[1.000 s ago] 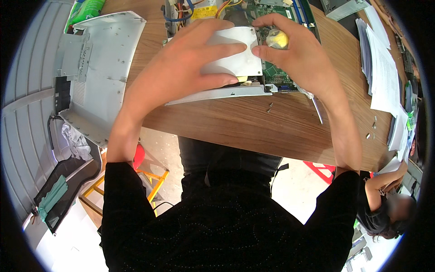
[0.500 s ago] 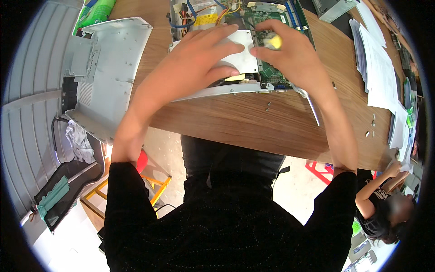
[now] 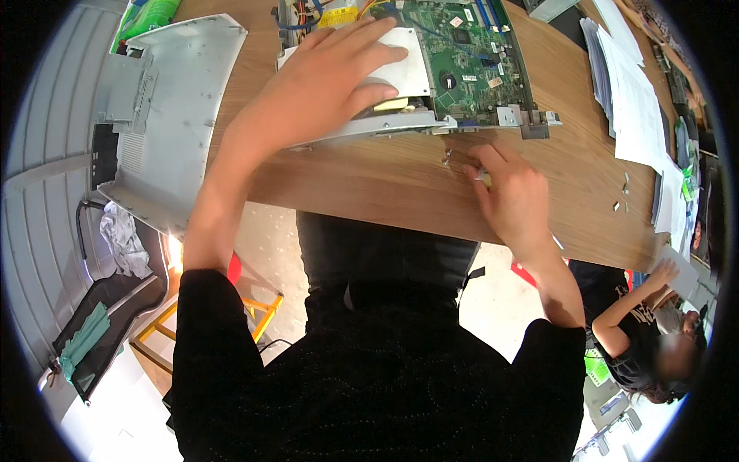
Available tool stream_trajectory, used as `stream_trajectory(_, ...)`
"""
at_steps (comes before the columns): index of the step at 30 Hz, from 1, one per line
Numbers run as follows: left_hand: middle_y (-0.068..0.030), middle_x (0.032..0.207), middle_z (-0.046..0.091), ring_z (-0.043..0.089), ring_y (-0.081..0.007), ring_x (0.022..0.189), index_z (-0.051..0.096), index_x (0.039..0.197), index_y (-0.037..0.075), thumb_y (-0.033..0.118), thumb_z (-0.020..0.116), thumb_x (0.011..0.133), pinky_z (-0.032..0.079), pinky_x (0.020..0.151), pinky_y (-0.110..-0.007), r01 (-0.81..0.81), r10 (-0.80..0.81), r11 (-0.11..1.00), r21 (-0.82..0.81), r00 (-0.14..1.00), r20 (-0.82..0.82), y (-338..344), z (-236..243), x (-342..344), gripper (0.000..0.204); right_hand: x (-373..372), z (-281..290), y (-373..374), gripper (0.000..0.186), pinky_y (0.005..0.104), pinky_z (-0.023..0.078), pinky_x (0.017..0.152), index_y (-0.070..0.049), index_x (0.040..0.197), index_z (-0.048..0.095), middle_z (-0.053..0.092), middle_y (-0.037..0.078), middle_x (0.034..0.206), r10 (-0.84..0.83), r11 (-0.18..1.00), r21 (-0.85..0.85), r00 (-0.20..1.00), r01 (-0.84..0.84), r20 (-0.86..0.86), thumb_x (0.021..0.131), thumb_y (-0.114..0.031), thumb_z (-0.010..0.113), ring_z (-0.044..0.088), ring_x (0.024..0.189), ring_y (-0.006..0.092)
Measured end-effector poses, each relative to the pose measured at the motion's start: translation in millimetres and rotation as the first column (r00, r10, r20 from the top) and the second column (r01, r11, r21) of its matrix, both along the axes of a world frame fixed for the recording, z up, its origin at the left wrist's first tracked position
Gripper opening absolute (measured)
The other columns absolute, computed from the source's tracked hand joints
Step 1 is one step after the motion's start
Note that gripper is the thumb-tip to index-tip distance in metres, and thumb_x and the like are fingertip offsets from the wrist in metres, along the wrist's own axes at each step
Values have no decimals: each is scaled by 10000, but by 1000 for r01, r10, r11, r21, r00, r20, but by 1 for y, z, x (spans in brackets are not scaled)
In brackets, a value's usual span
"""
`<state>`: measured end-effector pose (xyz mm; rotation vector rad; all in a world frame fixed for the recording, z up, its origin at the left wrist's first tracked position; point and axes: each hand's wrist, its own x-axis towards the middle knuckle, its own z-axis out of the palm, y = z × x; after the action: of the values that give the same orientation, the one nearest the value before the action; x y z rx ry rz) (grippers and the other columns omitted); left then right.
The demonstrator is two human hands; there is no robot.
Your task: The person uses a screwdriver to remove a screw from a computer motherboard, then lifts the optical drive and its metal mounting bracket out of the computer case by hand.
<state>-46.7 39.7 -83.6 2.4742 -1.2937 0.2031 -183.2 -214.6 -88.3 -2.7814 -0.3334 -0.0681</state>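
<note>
An opened computer case (image 3: 362, 125) at the back holds a white metal plate (image 3: 408, 69), a green circuit board (image 3: 481, 69) and coloured cables (image 3: 368, 9). My left hand (image 3: 319, 88) rests on the plate with its fingers apart, pressing or lying flat. My right hand (image 3: 512, 196) is down on the table in front of the case, closed round a yellow-handled screwdriver (image 3: 483, 177), most of it hidden by the fingers. Small screws (image 3: 448, 158) lie just left of that hand.
A detached grey cover (image 3: 169, 115) lies at left, behind it a green package (image 3: 150, 19). Paper stacks (image 3: 627, 115) and small metal bits (image 3: 616, 206) are on the right of the wooden table (image 3: 385, 185). A co-worker (image 3: 631, 339) handles paper at the lower right.
My right hand has come off the circuit board with the yellow-handled tool and moved down toward the screws on the table. My left hand stays on the white plate.
</note>
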Motion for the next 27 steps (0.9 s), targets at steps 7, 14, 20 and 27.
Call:
stream_trajectory(7, -94, 1464, 418, 405, -292, 1326, 566, 1255, 117, 288, 595, 911, 300, 1082, -434, -24, 23, 999, -38, 1000, -11, 0, -1, -2, 385, -3, -19, 20, 156, 401, 503, 549, -98, 907, 563, 546, 77, 852, 58, 998, -26, 998, -58, 14, 812, -155, 672, 613, 684, 309)
stream_trajectory(14, -95, 1447, 442, 419, -295, 1314, 582, 1234, 126, 298, 610, 899, 313, 1074, -435, -8, 8, 995, -98, 1000, 3, 2, -4, 1, 377, 8, 10, 14, 99, 362, 499, 605, -47, 887, 644, 632, 97, 839, 69, 973, 222, 997, -60, -33, 819, -113, 673, 633, 709, 295)
stream_trajectory(20, -93, 1427, 466, 440, -294, 1295, 601, 1207, 142, 298, 638, 878, 327, 1060, -432, -31, 27, 989, -144, 999, -30, 1, -7, -1, 365, 64, 55, 30, 89, 325, 479, 646, -4, 857, 678, 651, 118, 797, -64, 875, 474, 994, 99, -89, 807, -78, 682, 626, 706, 290)
stream_trajectory(27, -83, 1413, 482, 443, -274, 1296, 613, 1193, 152, 289, 659, 856, 314, 1068, -417, -51, 43, 982, -183, 998, -48, 3, -9, -5, 367, 79, 37, 44, 50, 336, 459, 600, -30, 851, 689, 613, 112, 768, -4, 932, 363, 1000, 0, 12, 805, -41, 669, 609, 662, 278)
